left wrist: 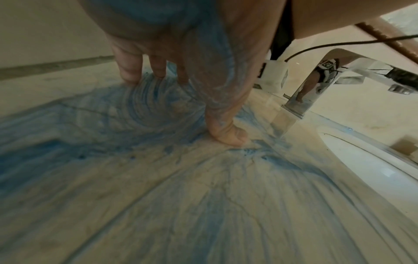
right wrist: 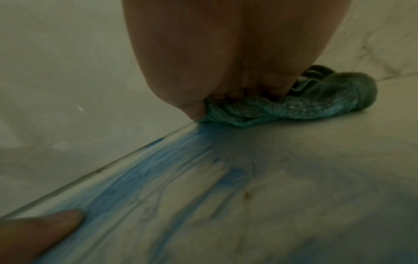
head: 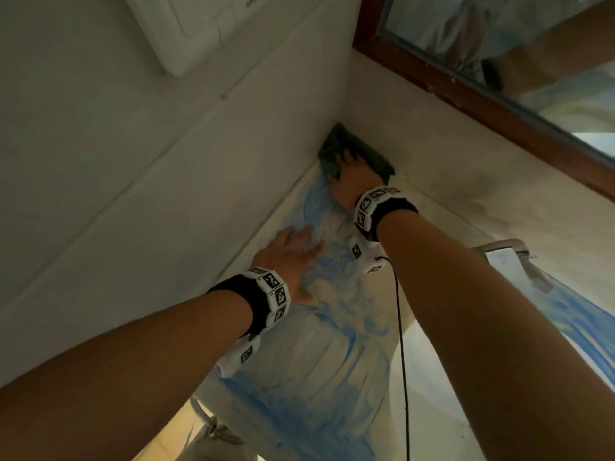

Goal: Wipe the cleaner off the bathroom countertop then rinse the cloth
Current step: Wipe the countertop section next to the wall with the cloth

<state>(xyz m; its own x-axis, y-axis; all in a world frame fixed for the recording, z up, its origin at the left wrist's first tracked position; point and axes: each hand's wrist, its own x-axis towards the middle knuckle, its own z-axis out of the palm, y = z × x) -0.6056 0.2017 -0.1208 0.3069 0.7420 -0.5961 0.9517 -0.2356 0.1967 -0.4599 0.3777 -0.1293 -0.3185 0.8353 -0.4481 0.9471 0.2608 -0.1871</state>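
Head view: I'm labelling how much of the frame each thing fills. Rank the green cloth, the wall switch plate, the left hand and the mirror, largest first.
1. Mirror, though the frame cuts it off.
2. Switch plate, also cut off.
3. Left hand and cloth: too alike to rank; the right hand hides part of the cloth.

Dim light falls on pale tiled walls [head: 100, 161] meeting in a corner, with a white switch plate [head: 186, 31] high on the left wall and a brown wood-framed mirror [head: 499, 61] on the right one.
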